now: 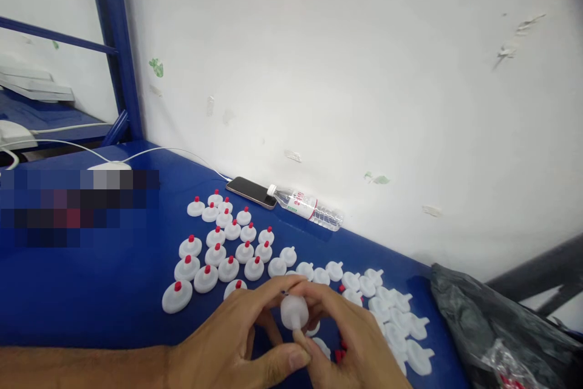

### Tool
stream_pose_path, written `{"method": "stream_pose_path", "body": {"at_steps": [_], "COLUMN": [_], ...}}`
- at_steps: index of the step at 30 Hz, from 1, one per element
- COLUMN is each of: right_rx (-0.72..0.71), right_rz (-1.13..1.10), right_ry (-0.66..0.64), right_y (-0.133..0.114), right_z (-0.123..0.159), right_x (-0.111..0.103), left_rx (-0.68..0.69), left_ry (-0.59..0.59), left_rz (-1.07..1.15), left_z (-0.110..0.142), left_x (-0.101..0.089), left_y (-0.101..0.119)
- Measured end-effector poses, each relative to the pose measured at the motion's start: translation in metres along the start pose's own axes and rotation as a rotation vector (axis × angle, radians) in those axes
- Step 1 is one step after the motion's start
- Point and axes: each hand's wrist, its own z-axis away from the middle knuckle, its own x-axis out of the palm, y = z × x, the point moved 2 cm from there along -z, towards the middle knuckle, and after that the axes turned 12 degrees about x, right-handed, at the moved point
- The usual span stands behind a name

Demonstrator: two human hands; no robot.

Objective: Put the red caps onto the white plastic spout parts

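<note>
White piece (pixel 294 312) between both grips (pixel 228 337) (pixel 357 331)

Just past the left wrist (pixel 175 365) is a bare left hand (pixel 228 337) with a wide thumb (pixel 276 366) and a short, round nail (pixel 298 358), behind that wrist is a long, smooth, bare arm (pixel 86 368), and to its right is a bare right hand (pixel 353 328) with long fingers (pixel 321 295).

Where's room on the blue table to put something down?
There's a big bare patch left of the red-tipped caps, above the left forearm, and a smaller one between them and the white cable. White pieces crowd the table from the right hand toward the black bag.
</note>
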Motion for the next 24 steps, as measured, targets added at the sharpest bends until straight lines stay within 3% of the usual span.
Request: {"method": "stream_pose_path", "body": {"at_steps": [5, 11, 15, 18, 21, 24], "right_rx": [0.063, 0.088, 0.115, 0.139, 0.205, 0.264], "right_rz": [-0.040, -0.102, 0.063, 0.194, 0.245, 0.249], "right_ry": [-0.057, -0.160, 0.012, 0.121, -0.040, -0.224], "right_y": [-0.001, -0.001, -0.003, -0.004, -0.001, 0.003], "right_z": [0.000, 0.003, -0.002, -0.006, -0.007, -0.003], "right_x": [-0.002, -0.003, -0.024, -0.043, -0.054, -0.056], "left_rx": [0.052, 0.246, 0.206, 0.190, 0.124, 0.087], "left_ry": [0.044, 0.002, -0.003, -0.119, -0.185, -0.173], "left_rz": [-0.183, -0.340, -0.424, -0.528, -0.601, -0.646], "left_z": [0.006, 0.005, 0.004, 0.004, 0.006, 0.008], "left_x": [-0.002, -0.005, -0.003, 0.001, 0.003, 0.003], "left_y": [-0.006, -0.001, 0.002, 0.000, -0.005, -0.010]}}
